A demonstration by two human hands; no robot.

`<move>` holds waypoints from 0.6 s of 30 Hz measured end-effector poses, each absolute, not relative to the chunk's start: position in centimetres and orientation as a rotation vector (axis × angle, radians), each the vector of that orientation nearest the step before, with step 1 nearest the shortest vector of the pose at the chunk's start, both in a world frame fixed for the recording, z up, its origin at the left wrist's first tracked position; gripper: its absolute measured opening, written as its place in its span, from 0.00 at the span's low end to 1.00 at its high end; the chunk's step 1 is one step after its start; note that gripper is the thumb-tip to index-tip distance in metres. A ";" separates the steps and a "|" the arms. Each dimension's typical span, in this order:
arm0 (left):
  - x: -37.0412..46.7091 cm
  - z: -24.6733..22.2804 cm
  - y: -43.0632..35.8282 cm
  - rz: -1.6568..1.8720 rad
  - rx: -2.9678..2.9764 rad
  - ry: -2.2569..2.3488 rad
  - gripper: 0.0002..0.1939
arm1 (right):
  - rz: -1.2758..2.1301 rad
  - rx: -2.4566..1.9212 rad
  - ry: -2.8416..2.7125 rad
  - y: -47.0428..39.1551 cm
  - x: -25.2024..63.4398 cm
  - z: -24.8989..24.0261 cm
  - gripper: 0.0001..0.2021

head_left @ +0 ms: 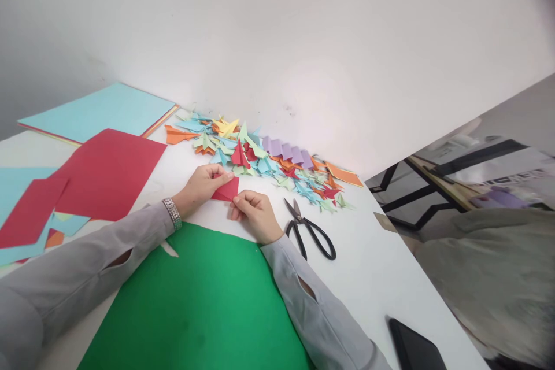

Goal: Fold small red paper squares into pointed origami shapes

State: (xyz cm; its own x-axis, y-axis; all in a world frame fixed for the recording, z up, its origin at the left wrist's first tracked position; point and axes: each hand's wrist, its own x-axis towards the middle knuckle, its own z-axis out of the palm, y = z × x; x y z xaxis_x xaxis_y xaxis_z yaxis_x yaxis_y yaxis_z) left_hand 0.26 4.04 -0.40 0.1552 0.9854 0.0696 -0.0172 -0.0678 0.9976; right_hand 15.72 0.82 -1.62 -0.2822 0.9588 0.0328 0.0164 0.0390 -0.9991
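A small folded piece of red paper [227,189] is held between both hands, just beyond the far edge of a large green sheet [195,295]. My left hand [203,187] pinches its upper left part between thumb and fingers; a metal watch band circles that wrist. At the paper's lower right corner, my right hand [256,214] grips it with thumb and fingertips. The fingers cover part of the paper, so its full shape is hidden.
Many small folded paper planes [260,156] lie along the wall. Black-handled scissors [310,230] rest right of my right hand, a black phone [416,347] at lower right. Large red paper [110,173] and a blue stack [102,110] lie left. Grey fabric [489,277] shows beyond the table.
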 end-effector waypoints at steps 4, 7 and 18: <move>0.3 0.0 3.9 1.121 1.245 0.982 0.19 | 1.361 -1.024 -1.410 0.9 15.8 -1.8 0.16; 0.3 0.2 3.7 1.082 1.280 0.964 0.19 | 1.355 -1.022 -1.344 1.0 15.8 -1.9 0.17; 0.2 0.0 3.8 1.077 1.313 0.997 0.16 | 1.345 -1.036 -1.343 1.0 15.6 -2.1 0.19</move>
